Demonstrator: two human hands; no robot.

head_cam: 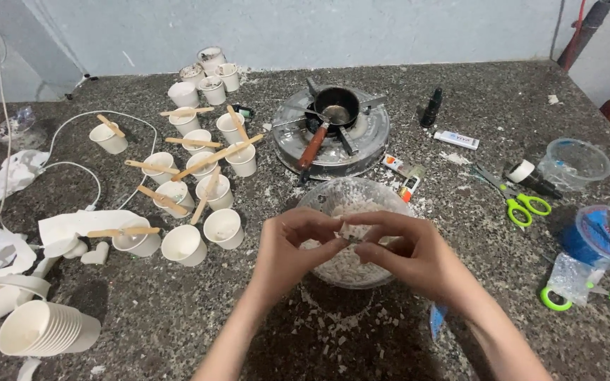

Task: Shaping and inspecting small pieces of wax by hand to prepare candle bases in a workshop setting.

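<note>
Speckled grey-and-black stone countertop [178, 310]; white paper cups [183, 244] crossed by pale tan wooden sticks [217, 154]; clear glass bowl [383, 194] of white wax flakes [344, 264]; small black pot [338, 106] with reddish-brown handle; bright green-handled scissors [527, 206]; blue-tinted clear plastic tub [605, 236]; white cable [79, 166].

Two hands meet at six o'clock, the left hand [292, 248] and the right hand [405, 252], over one clear bowl of white chips [326, 194]. At twelve o'clock stands one round burner [368, 137] carrying one small black pot [337, 102]. From nine to eleven o'clock I count about eighteen small white cups [224, 227] standing upright, about ten of them bearing wooden sticks [217, 155]. At eight o'clock lies one stack of nested cups [47, 328]. At three to four o'clock lie two green-handled scissors [524, 208] and two clear plastic containers [575, 162]. One dark dropper bottle [431, 107] stands at one o'clock.
</note>
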